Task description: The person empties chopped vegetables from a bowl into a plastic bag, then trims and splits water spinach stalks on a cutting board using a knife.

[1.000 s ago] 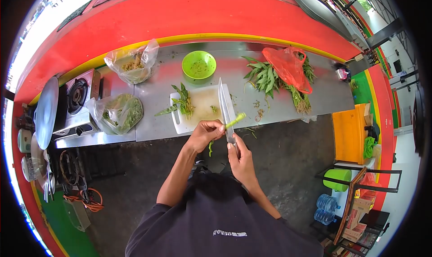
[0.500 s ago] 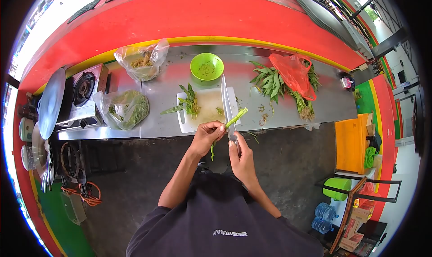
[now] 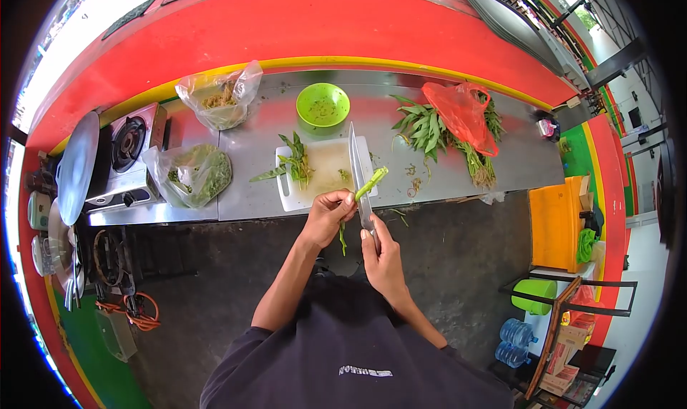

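Note:
Between thumb and fingers, my left hand (image 3: 330, 216) pinches a green vegetable stem (image 3: 373, 182), whose cut end points up and right. A thin piece hangs below that hand. My right hand (image 3: 383, 255) grips a long knife (image 3: 357, 158) by its handle, the blade pointing away from me and crossing the stem. Both hands are held at the counter's front edge, before a white cutting board (image 3: 288, 196). Leafy greens (image 3: 298, 163) lie over the board's left side, with a small clump of trimmings (image 3: 344, 175) near its middle.
Behind the board stands a green bowl (image 3: 323, 105). Plastic bags of greens (image 3: 192, 175) and brownish food (image 3: 219, 98) sit left, beside a gas stove (image 3: 129, 155). At right, leafy bunches (image 3: 427, 131) lie under a red plastic bag (image 3: 461, 115) on the steel counter (image 3: 261, 133).
The view has shifted slightly, so the counter appears a little further left. The stem and knife stay in my hands, the stem lying across the blade with little visible movement.

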Demonstrator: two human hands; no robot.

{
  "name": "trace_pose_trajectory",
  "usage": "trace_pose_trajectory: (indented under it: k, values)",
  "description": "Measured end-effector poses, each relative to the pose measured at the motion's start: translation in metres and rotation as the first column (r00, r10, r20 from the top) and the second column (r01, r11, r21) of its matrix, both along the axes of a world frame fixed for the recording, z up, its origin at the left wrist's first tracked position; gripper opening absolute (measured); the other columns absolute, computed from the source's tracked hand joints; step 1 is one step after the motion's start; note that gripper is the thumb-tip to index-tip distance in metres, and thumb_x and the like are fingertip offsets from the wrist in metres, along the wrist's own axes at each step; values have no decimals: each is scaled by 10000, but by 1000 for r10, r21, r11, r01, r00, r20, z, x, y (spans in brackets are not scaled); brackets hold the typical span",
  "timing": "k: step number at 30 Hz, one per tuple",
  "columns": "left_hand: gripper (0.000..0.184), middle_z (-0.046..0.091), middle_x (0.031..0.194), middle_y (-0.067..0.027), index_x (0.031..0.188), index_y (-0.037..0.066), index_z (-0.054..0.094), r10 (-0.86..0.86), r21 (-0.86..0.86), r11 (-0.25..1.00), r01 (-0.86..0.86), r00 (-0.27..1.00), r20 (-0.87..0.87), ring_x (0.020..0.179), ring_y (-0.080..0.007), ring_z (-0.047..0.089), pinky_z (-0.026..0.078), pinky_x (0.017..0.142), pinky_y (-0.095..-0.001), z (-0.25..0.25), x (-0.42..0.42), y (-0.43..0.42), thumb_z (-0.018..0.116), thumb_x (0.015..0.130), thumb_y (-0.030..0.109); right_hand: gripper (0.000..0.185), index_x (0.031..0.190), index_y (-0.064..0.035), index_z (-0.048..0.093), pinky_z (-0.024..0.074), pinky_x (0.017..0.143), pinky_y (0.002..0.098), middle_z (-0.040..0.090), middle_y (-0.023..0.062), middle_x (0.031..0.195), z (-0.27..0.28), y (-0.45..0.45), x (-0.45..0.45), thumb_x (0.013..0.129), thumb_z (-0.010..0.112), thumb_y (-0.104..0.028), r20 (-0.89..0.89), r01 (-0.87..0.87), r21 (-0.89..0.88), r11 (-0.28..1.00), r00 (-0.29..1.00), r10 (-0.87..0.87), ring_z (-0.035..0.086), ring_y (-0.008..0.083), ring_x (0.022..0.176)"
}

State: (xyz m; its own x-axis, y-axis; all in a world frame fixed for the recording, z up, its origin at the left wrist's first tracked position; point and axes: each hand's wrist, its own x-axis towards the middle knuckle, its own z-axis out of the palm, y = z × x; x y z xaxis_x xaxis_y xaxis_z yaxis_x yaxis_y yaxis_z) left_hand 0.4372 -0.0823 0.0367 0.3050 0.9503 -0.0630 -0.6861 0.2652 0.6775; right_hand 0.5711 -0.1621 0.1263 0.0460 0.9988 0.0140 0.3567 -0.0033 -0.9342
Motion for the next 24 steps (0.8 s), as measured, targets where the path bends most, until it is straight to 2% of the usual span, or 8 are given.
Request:
trace_pose_trajectory:
  k: [3,7,12,19,24]
  values:
    - [122,570,793,4,917,56,696,-51,7,999,51,998,23,666,-110,458,370,612,-268,3,-2,0,663,988,150,362,1322,70,540,308,490,261,416,-16,657,-3,-2,0,1023,565,-132,2,14,11,1000,1000,-14,340,36,571]
    - [139,557,774,3,930,39,702,-104,48,994,103,994,23,657,-90,449,352,581,-249,6,-10,2,653,1001,147,364,1326,68,535,308,487,255,422,-27,651,-5,-4,-2,1029,561,-142,-18,5,28,1000,1000,-5,355,29,569]
    - [115,564,776,2,933,39,715,-116,75,990,121,991,-73,650,-85,435,349,571,-254,10,-14,-2,677,985,134,371,1331,65,533,320,488,245,441,-28,647,-8,-1,-4,1033,564,-154,-57,11,38,999,998,-8,378,22,560]
    - [140,638,841,-23,976,10,714,-8,-64,998,10,999,33,736,-99,541,437,655,-251,17,-8,-11,672,990,143,384,1339,73,528,328,490,235,456,-40,665,-10,5,-6,1036,565,-160,-60,6,22,1000,998,-4,386,19,562]
    - [144,636,824,-25,993,15,709,-31,-15,999,30,999,-18,738,-101,542,440,672,-261,13,-13,-10,658,1000,150,386,1337,78,528,326,494,234,455,-45,678,-10,7,-10,1037,563,-162,-90,4,30,1000,996,-1,383,18,567]
